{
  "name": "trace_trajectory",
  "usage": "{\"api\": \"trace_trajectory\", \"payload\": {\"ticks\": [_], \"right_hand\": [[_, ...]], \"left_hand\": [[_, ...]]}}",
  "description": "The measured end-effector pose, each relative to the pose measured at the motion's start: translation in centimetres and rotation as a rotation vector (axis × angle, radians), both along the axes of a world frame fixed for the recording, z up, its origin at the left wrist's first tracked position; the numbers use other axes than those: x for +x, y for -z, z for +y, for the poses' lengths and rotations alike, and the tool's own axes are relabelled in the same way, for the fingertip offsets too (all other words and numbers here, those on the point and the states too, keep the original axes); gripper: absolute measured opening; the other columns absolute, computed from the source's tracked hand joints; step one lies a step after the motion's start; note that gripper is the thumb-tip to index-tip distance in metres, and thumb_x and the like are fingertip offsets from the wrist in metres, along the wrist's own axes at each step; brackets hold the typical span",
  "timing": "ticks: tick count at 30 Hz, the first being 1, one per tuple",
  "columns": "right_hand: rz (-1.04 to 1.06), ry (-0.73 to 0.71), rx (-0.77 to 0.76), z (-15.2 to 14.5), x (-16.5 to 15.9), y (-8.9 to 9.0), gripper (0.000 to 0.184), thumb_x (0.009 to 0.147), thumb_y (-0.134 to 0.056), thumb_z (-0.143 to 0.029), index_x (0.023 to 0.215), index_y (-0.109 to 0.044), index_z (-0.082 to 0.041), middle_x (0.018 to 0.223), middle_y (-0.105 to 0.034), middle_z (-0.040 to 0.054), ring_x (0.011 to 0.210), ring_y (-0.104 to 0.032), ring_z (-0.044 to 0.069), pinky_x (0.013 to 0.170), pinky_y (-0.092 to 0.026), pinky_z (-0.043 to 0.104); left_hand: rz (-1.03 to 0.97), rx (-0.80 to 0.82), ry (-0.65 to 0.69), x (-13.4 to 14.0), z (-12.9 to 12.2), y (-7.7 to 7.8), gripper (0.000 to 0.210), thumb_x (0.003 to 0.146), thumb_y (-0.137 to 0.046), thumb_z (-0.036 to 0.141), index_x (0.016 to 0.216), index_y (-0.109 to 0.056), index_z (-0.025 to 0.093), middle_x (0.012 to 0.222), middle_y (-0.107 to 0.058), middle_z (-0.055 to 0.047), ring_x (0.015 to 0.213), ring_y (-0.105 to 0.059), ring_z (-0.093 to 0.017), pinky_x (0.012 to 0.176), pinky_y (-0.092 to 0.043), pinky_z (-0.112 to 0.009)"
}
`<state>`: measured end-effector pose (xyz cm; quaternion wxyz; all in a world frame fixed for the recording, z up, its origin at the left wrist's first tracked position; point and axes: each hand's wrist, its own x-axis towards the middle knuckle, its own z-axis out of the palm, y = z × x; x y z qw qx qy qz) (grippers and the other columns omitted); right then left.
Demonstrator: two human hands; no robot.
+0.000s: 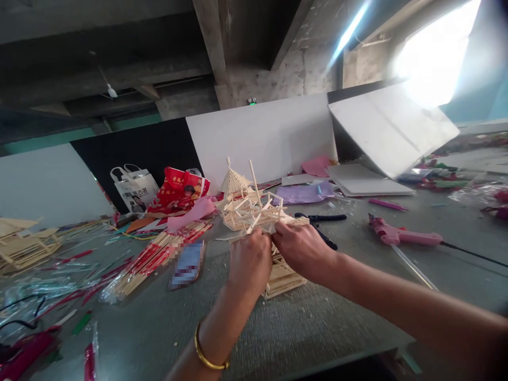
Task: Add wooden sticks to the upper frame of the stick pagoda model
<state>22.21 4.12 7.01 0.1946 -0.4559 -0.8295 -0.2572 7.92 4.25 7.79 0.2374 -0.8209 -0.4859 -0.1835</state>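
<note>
A small model building of thin wooden sticks [286, 286] stands on the table, with a pointed stick roof [235, 181] on its far part. My left hand [252, 259] is closed in a fist at its near side. A thin pale stick end shows just left of these fingers. Right up against it, my right hand [305, 248] is closed too, fingers pressed together. Both hands seem to grip a thin wooden stick, mostly hidden by the knuckles. Loose-angled sticks rise just beyond the fists. Dark-handled pliers [327, 217] lie behind my right hand.
A pink glue gun [408, 235] with its cord lies at right. Bundled wooden sticks [146, 259] and a phone [188, 264] are at left, near another stick model [27, 248]. A red bag [177, 190] and white boards [369, 180] stand farther back.
</note>
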Motion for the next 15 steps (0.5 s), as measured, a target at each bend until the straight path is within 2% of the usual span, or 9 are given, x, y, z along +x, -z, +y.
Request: {"api": "trace_trajectory", "payload": {"ticks": [4,7,9,12,15], "right_hand": [[0.089,-0.049,0.042,-3.1,1.3,0.6,0.013,0.087,-0.045,-0.015,0.08,-0.055,-0.019,0.079,-0.051,0.0008,0.062,-0.048,0.013,0.049,-0.025,0.028],[0.227,-0.179,0.065,-6.5,2.5,1.9,0.013,0.089,-0.044,-0.015,0.082,-0.056,-0.018,0.075,-0.049,-0.0004,0.062,-0.046,0.012,0.053,-0.031,0.028],[0.3,-0.229,0.008,-8.4,3.2,3.0,0.016,0.09,-0.043,-0.013,0.081,-0.055,-0.018,0.072,-0.048,-0.0011,0.059,-0.044,0.011,0.053,-0.031,0.028],[0.33,-0.225,-0.102,-10.2,4.2,4.8,0.022,0.091,-0.038,-0.013,0.079,-0.055,-0.018,0.068,-0.047,-0.0014,0.055,-0.044,0.011,0.051,-0.032,0.028],[0.32,-0.194,-0.104,-10.6,5.4,6.7,0.025,0.093,-0.034,-0.016,0.085,-0.057,-0.02,0.069,-0.05,-0.0009,0.055,-0.048,0.011,0.05,-0.034,0.028]], "left_hand": [[0.02,0.01,0.019,-0.2,0.2,0.0,0.024,0.085,-0.042,0.015,0.065,-0.055,0.02,0.069,-0.06,0.0,0.053,-0.058,-0.016,0.043,-0.021,-0.029],[0.032,0.021,0.013,-0.1,0.4,0.1,0.024,0.085,-0.043,0.016,0.065,-0.055,0.02,0.069,-0.06,0.0,0.054,-0.058,-0.017,0.044,-0.019,-0.029],[0.041,0.024,0.011,0.0,0.5,0.2,0.023,0.085,-0.044,0.015,0.066,-0.056,0.02,0.069,-0.06,-0.001,0.054,-0.058,-0.017,0.044,-0.018,-0.029],[0.055,0.026,0.015,0.0,0.4,0.1,0.023,0.085,-0.044,0.015,0.067,-0.057,0.019,0.07,-0.06,-0.001,0.054,-0.058,-0.018,0.044,-0.017,-0.028],[0.065,0.029,0.022,-0.1,0.3,-0.1,0.022,0.084,-0.044,0.014,0.067,-0.057,0.019,0.071,-0.06,-0.002,0.054,-0.058,-0.018,0.043,-0.016,-0.028]]}}
